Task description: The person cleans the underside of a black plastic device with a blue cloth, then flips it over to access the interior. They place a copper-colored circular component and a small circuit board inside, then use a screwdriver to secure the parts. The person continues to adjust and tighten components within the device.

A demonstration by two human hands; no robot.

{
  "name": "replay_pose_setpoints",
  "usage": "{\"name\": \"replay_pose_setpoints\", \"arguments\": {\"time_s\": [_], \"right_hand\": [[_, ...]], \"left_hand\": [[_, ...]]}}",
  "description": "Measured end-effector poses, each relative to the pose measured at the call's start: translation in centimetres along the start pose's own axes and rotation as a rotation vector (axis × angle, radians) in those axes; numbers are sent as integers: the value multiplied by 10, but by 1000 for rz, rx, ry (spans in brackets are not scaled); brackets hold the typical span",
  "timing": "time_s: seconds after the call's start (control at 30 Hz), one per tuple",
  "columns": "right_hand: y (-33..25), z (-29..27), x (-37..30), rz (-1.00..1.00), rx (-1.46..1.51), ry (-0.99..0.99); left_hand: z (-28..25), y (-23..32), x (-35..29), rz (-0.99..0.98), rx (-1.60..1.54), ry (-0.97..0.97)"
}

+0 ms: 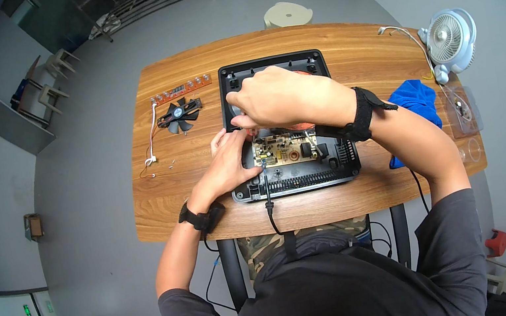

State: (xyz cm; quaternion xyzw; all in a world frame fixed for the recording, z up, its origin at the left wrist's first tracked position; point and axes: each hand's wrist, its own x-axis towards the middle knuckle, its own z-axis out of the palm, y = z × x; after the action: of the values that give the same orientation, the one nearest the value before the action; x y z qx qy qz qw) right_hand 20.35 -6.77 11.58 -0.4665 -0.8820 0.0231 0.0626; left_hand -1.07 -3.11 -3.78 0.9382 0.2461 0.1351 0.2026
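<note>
An opened black appliance housing (271, 66) lies on the wooden table (342, 49), with a yellowish circuit board (282, 149) exposed inside. My left hand (227, 165) rests on the housing's left edge beside the board. My right hand (273, 98) hovers over the middle of the housing, fingers pinched together at the board's upper left corner; whatever it pinches is too small to make out. A black power cord (268, 199) leaves the housing's front edge toward me.
A small black fan (179, 115) and a narrow red button board (180, 90) with white wires lie left of the housing. A blue cloth (418, 97), a clear plastic tray (459, 111) and a white desk fan (449, 39) sit at the right. Stools stand beyond the table.
</note>
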Motion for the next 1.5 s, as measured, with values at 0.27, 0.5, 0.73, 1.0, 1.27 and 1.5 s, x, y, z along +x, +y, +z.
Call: {"name": "replay_pose_setpoints", "arguments": {"time_s": [0.27, 0.5, 0.73, 1.0, 1.27, 1.5], "right_hand": [[0, -11, -8, 53, 40, -55], [0, 0, 1, 42, 20, -54], [2, -15, -5, 26, 11, -97], [1, -7, 5, 113, 55, -176], [10, -9, -4, 76, 50, -111], [7, -3, 5, 123, 71, -180]], "left_hand": [[1, 0, -1, 6, -29, 5], [-4, 5, 1, -3, -32, -14], [-3, 2, -1, 1, -26, -6], [-3, 5, 0, 20, -38, 16], [-4, 5, -1, -19, -36, -13], [-2, 4, 1, -17, -35, -14]]}}
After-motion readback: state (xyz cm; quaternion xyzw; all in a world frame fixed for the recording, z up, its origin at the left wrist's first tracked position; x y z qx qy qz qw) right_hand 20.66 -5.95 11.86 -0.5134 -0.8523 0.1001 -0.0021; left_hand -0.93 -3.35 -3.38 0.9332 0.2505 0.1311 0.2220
